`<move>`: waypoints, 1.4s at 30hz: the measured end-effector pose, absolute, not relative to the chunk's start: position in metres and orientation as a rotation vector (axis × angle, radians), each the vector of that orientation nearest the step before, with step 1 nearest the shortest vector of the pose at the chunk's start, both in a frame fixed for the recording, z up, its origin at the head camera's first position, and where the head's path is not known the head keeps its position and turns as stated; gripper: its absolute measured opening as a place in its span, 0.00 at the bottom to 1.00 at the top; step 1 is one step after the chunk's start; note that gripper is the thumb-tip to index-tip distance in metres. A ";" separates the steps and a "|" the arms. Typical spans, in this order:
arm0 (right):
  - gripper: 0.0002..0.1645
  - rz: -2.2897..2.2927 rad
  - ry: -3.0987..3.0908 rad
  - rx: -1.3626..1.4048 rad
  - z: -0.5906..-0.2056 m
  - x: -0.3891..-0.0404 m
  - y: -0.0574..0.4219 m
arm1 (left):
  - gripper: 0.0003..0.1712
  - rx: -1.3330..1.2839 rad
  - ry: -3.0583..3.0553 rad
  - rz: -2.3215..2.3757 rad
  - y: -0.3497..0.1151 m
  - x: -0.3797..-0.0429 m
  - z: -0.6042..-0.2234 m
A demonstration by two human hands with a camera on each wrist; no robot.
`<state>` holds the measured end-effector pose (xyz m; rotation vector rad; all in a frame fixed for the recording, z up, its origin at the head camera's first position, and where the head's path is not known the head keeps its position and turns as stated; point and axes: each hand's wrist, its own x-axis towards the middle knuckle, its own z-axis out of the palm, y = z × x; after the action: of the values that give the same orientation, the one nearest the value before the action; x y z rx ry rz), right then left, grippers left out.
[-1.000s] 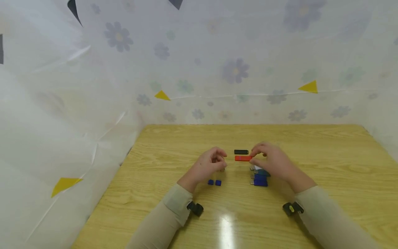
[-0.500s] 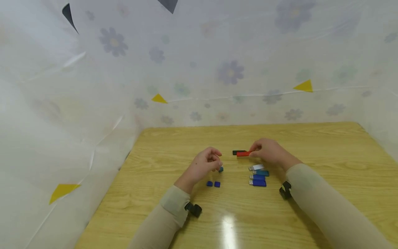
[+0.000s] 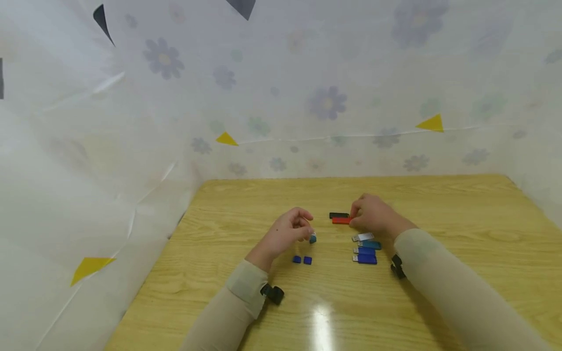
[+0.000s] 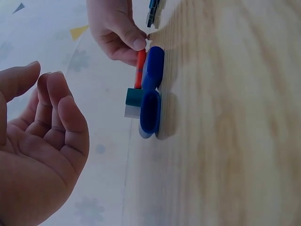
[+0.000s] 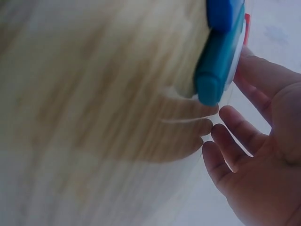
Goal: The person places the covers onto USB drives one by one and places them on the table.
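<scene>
My right hand (image 3: 373,214) pinches the right end of a red USB stick (image 3: 341,221) between thumb and fingers. The stick lies just in front of a black USB stick (image 3: 339,215), overlapping it in the head view. My left hand (image 4: 42,136) hovers to the left with fingers loosely curled and nothing in them. Under its fingertips is a teal cap (image 3: 312,239), and a white cap (image 4: 132,111) shows beside it in the left wrist view. Two blue caps (image 3: 308,261) lie closer to me, their open ends visible from the left wrist.
Right of centre, a column of uncapped USB sticks lies on the wooden table (image 3: 246,204): a white one (image 3: 363,237), a teal one (image 3: 371,244) and two blue ones (image 3: 367,260). A flowered sheet (image 3: 281,97) hangs behind and at the sides.
My right hand has shifted back and left, taking the red stick close against the black one, then slightly toward me. The white and teal sticks are now uncovered. My left hand has barely moved.
</scene>
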<state>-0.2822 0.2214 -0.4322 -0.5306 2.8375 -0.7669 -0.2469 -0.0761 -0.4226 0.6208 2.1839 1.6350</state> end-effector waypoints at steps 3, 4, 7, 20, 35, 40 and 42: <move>0.05 -0.744 2.851 -0.532 -0.434 -0.283 0.221 | 0.14 0.621 2.188 1.636 -0.077 -0.248 -0.422; 0.05 -0.739 2.853 -0.540 -0.434 -0.283 0.220 | 0.14 0.620 2.187 1.637 -0.077 -0.249 -0.421; 0.07 -0.721 2.862 -0.546 -0.434 -0.285 0.219 | 0.14 0.618 2.178 1.641 -0.078 -0.250 -0.420; 0.09 -0.722 2.875 -0.535 -0.433 -0.284 0.224 | 0.13 0.614 2.210 1.634 -0.078 -0.252 -0.420; 0.22 -0.998 2.866 -0.529 -0.428 -0.245 0.266 | 0.20 0.605 2.361 1.419 -0.091 -0.259 -0.420; 0.24 -1.134 2.844 -0.510 -0.430 -0.230 0.279 | 0.16 0.641 2.452 1.170 -0.089 -0.266 -0.417; 0.24 -1.178 2.834 -0.502 -0.430 -0.226 0.283 | 0.15 0.670 2.472 1.062 -0.085 -0.272 -0.417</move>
<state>-0.2263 0.2834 -0.4303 -0.5021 2.8343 -1.1775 -0.2717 -0.0847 -0.4169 0.6696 2.4717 1.0619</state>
